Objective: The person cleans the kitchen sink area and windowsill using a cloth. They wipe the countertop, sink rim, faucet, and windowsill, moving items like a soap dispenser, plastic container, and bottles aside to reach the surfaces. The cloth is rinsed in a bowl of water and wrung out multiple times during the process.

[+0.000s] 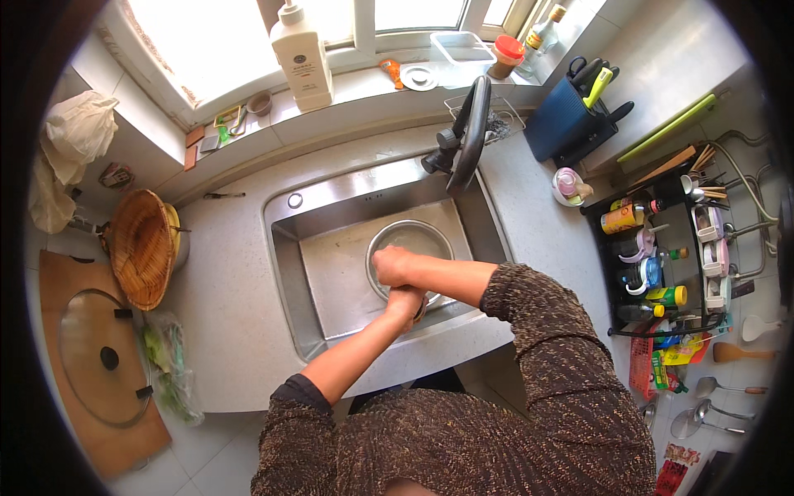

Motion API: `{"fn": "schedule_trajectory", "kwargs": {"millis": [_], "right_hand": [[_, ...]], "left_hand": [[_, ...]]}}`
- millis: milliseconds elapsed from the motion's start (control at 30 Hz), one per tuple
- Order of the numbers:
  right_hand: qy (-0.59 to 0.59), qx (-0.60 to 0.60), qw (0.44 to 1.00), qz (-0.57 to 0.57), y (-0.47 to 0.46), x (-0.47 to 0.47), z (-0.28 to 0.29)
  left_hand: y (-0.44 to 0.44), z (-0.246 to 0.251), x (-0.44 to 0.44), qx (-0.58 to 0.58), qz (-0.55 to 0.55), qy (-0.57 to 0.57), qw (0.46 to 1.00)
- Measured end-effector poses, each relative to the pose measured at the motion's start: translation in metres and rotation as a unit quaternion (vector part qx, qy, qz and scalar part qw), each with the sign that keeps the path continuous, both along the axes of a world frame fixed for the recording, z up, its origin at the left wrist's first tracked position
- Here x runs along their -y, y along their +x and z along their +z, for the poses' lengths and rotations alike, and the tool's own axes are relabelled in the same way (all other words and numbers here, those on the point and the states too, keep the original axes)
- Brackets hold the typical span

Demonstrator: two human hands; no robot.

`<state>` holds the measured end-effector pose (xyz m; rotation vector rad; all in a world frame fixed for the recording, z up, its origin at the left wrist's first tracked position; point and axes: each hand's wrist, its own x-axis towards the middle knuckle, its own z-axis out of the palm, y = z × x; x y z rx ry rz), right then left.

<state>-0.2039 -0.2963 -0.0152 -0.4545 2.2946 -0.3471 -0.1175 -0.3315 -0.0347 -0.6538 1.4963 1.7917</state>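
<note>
A round metal bowl (444,239) stands in the right part of a stainless steel sink (335,273), below the dark faucet (474,136). It seems to hold water. My right hand (395,266) is closed into a fist over the bowl's left part, its wrist crossing above my left hand. Just below it, my left hand (407,302) is over the bowl's near rim, with its fingers mostly hidden under the right hand and wrist. Whether either hand holds something small cannot be seen. The two hands touch or overlap.
On the right stand a blue knife block (561,118), a small white bowl (567,189) and a rack of bottles (657,248). A wicker basket (142,251), a glass lid (93,347) and bagged greens (170,366) are at left. A large pump bottle (302,62) stands on the sill.
</note>
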Motion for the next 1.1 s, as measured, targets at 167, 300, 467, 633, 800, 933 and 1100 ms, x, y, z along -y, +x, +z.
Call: {"fn": "schedule_trajectory", "kwargs": {"millis": [167,300,467,633,800,933,1100], "right_hand": [[0.077,0.012,0.996,0.049,0.015,0.008,-0.015],[0.136,0.035,0.989,0.042,0.02,-0.009,-0.066],[0.063,-0.007,0.997,-0.043,0.007,-0.004,-0.058],[-0.145,-0.205,0.934,-0.253,0.021,-0.028,-0.07],[-0.213,-0.027,0.901,-0.376,0.04,-0.05,-0.058],[-0.275,-0.084,0.875,-0.39,0.068,-0.028,-0.031],[-0.375,-0.186,0.805,-0.42,0.07,-0.027,-0.004]], "left_hand": [[0.022,-0.071,-0.002,-0.346,-0.285,-0.29,0.846],[0.02,-0.073,-0.018,-0.427,-0.47,-0.439,0.636],[0.011,-0.084,0.008,-0.358,-0.244,-0.28,0.857],[-0.012,-0.019,0.076,-0.023,-0.152,-0.096,0.983],[0.009,0.0,0.103,-0.151,-0.022,-0.068,0.986],[0.024,0.026,0.101,-0.234,-0.058,-0.02,0.97],[0.039,0.033,0.126,-0.123,0.119,0.191,0.966]]}}
